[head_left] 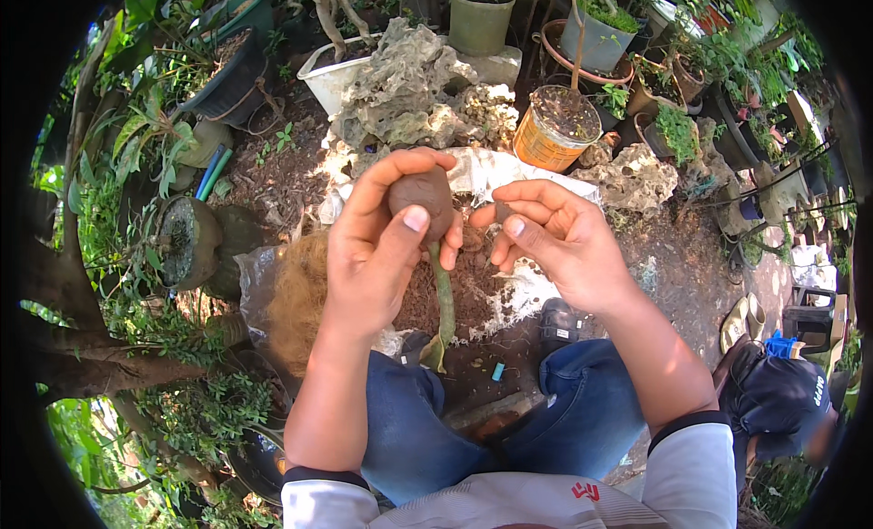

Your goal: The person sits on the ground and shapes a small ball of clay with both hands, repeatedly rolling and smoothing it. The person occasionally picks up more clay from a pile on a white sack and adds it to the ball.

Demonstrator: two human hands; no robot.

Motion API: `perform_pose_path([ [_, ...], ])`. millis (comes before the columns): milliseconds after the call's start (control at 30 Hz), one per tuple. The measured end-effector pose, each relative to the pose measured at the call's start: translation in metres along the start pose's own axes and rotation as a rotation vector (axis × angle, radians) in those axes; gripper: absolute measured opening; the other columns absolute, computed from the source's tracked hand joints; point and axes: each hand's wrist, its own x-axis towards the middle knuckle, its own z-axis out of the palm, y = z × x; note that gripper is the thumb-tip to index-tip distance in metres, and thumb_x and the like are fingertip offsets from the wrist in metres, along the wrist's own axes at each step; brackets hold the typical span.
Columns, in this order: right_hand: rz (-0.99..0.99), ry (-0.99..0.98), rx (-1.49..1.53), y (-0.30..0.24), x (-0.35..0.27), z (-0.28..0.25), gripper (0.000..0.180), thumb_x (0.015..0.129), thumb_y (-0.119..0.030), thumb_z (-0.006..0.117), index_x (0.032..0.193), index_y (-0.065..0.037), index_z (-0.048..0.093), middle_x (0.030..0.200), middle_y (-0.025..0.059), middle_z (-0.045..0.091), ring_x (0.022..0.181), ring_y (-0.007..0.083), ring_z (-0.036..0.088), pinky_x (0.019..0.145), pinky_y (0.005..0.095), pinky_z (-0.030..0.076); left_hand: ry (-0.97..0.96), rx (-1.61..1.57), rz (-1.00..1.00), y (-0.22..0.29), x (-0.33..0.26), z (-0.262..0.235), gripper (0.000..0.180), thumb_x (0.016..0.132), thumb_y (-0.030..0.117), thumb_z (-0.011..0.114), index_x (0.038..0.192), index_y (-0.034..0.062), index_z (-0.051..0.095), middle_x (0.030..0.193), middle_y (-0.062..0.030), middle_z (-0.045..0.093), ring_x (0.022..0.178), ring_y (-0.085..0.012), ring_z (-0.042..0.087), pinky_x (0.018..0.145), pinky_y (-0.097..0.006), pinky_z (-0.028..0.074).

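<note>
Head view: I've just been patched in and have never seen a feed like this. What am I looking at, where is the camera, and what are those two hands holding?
There is no machine here: a person works with bare hands, and the one picture comes from a wide fisheye camera on their head, looking down, so straight edges curve near the rim. The left hand grips a brown, rounded clump that looks like packed soil, with a green stem hanging down from it. The right hand touches the clump's side with its fingertips and pinches a small dark bit. Below are the person's knees in blue jeans. On the ground lie loose soil on a white plastic sheet, a heap of brown fibre, pale rough rocks and an orange pot, with other potted plants around.
</note>
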Motion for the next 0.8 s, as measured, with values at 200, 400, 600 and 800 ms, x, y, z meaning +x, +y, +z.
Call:
perform_pose_path([
  [200, -0.056, 0.018, -0.132, 0.000, -0.001, -0.002, 0.021, 0.100, -0.013, 0.060, 0.116, -0.001, 0.066, 0.107, 0.0072, 0.071, 0.082, 0.0095, 0.063, 0.072, 0.0254, 0.053, 0.030, -0.044, -0.071, 0.002, 0.000, -0.003, 0.038, 0.098, 0.009, 0.054, 0.134, -0.0010, 0.045, 0.132, -0.0196, 0.052, 0.085, -0.0193, 0.062, 0.065, -0.030, 0.053],
  [400, -0.058, 0.091, -0.269, 0.000, -0.002, -0.006, 0.022, 0.100, -0.016, 0.061, 0.116, 0.000, 0.065, 0.106, 0.0073, 0.070, 0.084, 0.0092, 0.061, 0.072, 0.0264, 0.051, 0.028, 0.057, -0.078, -0.004, -0.002, -0.010, 0.031, 0.089, -0.002, 0.061, 0.116, 0.0040, 0.048, 0.125, -0.0152, 0.054, 0.089, -0.0175, 0.061, 0.069, -0.030, 0.053],
  [600, -0.049, 0.091, -0.225, 0.001, -0.003, -0.003, 0.022, 0.100, -0.016, 0.062, 0.116, 0.000, 0.065, 0.104, 0.0061, 0.070, 0.082, 0.0081, 0.060, 0.073, 0.0256, 0.050, 0.045, 0.312, -0.050, -0.004, -0.004, -0.007, 0.033, 0.084, -0.008, 0.062, 0.111, 0.0068, 0.049, 0.122, -0.0106, 0.054, 0.106, -0.0126, 0.054, 0.085, -0.028, 0.050],
  [800, -0.027, 0.079, -0.263, 0.002, -0.003, -0.006, 0.024, 0.101, -0.021, 0.062, 0.117, -0.004, 0.067, 0.104, 0.0041, 0.071, 0.088, 0.0080, 0.062, 0.075, 0.0252, 0.051, 0.000, 0.207, -0.097, -0.001, -0.010, -0.001, 0.034, 0.082, -0.007, 0.061, 0.110, 0.0065, 0.048, 0.121, -0.0112, 0.054, 0.094, -0.0099, 0.056, 0.078, -0.026, 0.050],
])
